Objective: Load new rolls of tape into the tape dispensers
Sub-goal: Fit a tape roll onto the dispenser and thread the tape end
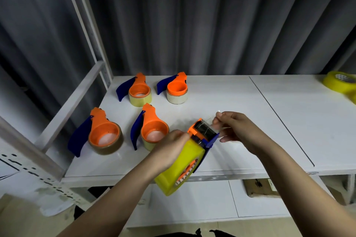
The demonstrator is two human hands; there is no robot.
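Yellow tape roll point(178, 167), wide and glossy, sits mounted in the hand-held orange-and-blue plastic dispenser point(204, 136), held in the air over the front edge of the white tabletop point(231, 102). Left hand point(170, 147) grips the roll and dispenser body from the left side, fingers curled over the top, fingertips right at the orange head next to the black roller. Right hand point(238, 128) pinches the clear free end of tape point(216, 124) between thumb and forefinger, just past the roller; other fingers loosely curled below it. Step in hand, as I read it: threading the tape end over the roller toward the cutter. To do it well: keep the strip flat and square to the roller, pull straight away from the left fingertips, keep tension even so it doesn't fold on itself or stick to the pinching fingers, and keep fingers off the blade edge. Left grip should stop the roll from spinning freely. Four other orange-and-blue dispensers point(105, 132) lie flat beyond the left hand's fingers, each with a roll on it, so likely done. A spare yellow roll point(340, 82) sits well beyond the right hand, far right edge.
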